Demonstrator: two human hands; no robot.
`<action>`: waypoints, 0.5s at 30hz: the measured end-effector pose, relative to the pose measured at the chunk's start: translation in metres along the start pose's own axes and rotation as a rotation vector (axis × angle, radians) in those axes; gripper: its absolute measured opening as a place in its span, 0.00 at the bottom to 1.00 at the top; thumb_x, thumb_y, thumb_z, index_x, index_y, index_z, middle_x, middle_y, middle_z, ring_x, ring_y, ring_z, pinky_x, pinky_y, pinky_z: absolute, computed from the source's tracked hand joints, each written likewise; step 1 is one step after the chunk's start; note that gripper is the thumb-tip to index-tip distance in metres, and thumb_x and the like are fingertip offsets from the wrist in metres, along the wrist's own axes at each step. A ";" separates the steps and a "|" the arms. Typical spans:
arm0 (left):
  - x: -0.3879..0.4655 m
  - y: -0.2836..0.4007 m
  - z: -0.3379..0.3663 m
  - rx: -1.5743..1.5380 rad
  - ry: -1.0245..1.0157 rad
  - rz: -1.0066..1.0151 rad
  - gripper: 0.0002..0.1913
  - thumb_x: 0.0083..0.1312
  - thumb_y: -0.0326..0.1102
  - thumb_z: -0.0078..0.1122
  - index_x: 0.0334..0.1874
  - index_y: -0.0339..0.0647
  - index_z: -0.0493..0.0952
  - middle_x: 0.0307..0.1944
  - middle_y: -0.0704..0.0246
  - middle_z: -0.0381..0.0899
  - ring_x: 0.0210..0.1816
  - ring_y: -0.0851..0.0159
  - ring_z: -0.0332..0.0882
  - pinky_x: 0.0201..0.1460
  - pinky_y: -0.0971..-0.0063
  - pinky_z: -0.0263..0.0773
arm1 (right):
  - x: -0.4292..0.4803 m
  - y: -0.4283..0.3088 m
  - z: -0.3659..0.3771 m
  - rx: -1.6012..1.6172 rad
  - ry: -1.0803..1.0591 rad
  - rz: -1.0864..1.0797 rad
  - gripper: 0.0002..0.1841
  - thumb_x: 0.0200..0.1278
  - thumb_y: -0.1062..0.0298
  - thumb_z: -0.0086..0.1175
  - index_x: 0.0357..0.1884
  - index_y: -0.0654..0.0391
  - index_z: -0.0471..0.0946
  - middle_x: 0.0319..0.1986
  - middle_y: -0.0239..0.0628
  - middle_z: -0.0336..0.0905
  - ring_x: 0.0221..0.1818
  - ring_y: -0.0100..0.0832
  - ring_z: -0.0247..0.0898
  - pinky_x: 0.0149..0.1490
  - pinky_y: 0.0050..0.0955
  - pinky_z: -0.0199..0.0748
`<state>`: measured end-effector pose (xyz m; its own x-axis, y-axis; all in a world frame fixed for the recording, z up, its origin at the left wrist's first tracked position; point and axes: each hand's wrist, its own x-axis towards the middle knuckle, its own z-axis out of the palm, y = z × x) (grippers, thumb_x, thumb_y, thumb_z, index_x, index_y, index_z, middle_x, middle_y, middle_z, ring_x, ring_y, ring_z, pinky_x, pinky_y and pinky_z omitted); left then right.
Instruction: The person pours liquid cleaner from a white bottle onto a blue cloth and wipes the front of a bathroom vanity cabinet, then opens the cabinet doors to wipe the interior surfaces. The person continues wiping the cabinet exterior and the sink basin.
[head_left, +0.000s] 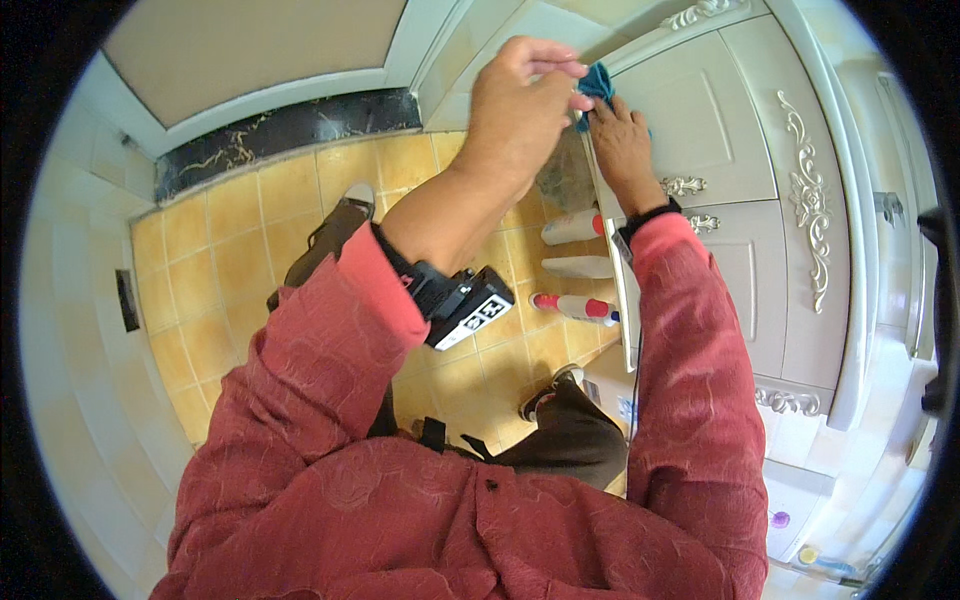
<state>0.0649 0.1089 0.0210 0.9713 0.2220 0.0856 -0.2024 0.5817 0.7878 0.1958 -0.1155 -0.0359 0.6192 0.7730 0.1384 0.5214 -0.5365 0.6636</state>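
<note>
My right hand (621, 142) presses a teal cloth (598, 81) against the edge of a pale cabinet door (686, 112), near the top of the view. My left hand (525, 94) is raised just left of the cloth, fingers bent; whether its fingertips touch the cloth cannot be told. A black and white device (474, 307) is strapped to my left wrist, and a dark band circles my right wrist. Ornate silver handles (682, 186) and carved trim (810, 199) decorate the cabinet front.
Bottles, one white with a red cap (574, 227) and one red and white (576, 307), stand on the yellow tiled floor (289, 187) beside the cabinet. A dark marble threshold (289, 135) runs below the door at upper left. A white basin edge (862, 300) borders the cabinet at right.
</note>
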 end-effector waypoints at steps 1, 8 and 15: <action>-0.001 0.002 -0.003 -0.027 0.032 -0.028 0.13 0.67 0.28 0.49 0.54 0.35 0.72 0.49 0.63 0.81 0.41 0.67 0.81 0.42 0.78 0.72 | 0.008 0.007 0.005 -0.075 0.139 0.007 0.10 0.59 0.70 0.51 0.41 0.54 0.81 0.45 0.35 0.76 0.52 0.38 0.68 0.50 0.35 0.66; -0.009 -0.016 0.017 0.057 -0.289 -0.172 0.11 0.69 0.30 0.47 0.50 0.38 0.74 0.47 0.64 0.82 0.39 0.70 0.80 0.40 0.80 0.70 | -0.070 -0.043 0.024 0.058 -0.362 0.074 0.08 0.57 0.65 0.54 0.27 0.48 0.85 0.31 0.32 0.83 0.49 0.35 0.71 0.48 0.39 0.64; -0.050 -0.064 0.064 0.448 -0.627 -0.060 0.13 0.63 0.25 0.52 0.51 0.37 0.73 0.47 0.63 0.82 0.43 0.65 0.81 0.51 0.71 0.74 | -0.234 -0.058 -0.080 0.630 -0.879 0.128 0.08 0.51 0.70 0.56 0.32 0.48 0.85 0.30 0.44 0.83 0.37 0.47 0.81 0.43 0.44 0.77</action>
<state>0.0371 0.0099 0.0052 0.8952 -0.3626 0.2591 -0.2071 0.1765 0.9623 -0.0270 -0.2381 -0.0479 0.7636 0.3208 -0.5604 0.4753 -0.8667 0.1513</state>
